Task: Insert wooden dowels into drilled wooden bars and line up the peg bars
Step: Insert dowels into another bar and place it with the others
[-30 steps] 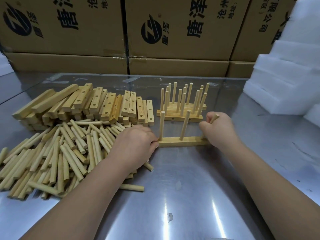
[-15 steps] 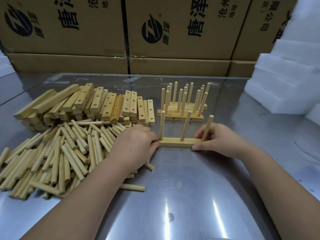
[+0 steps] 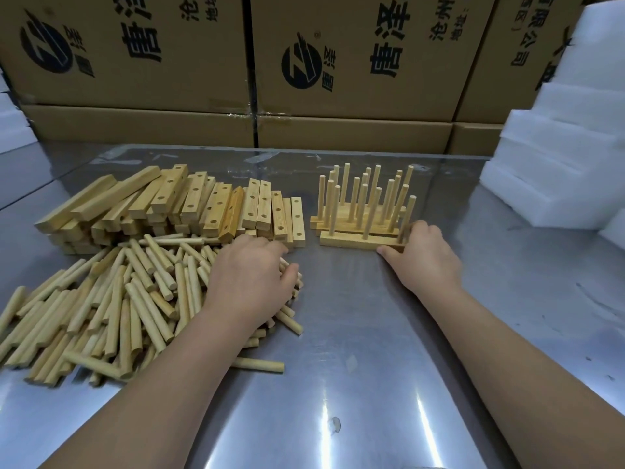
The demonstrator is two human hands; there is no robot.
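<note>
Dowels (image 3: 111,299) beyond counting lie under the left hand (image 3: 250,282), fingers curled, grip unclear, with a stack of drilled bars (image 3: 216,204) just beyond them; the right hand (image 3: 422,258) pinches one three-dowel peg bar (image 3: 351,241) at its end, several finished bars (image 3: 341,215) just past its fingertips.

bare table (image 3: 355,333) between dowel pile (image 3: 111,299), peg bars (image 3: 362,211)
</note>
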